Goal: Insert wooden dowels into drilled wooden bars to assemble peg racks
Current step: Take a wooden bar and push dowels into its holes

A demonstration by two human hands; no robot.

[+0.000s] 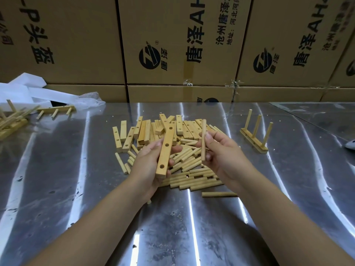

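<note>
The pale flat wooden bar [165,150] with three drilled holes is lying in the left hand [151,166], fingers curling round its lower half, long axis running twelve to six. At its three o'clock, just apart, the right hand [221,150] is pinching one round wooden dowel [203,140], nearly parallel, so I'd say it needs tipping end-on to a hole. One three-peg rack [253,139] is standing at two o'clock on the steel table [76,189]; the loose pile [192,169] is beyond counting.
</note>
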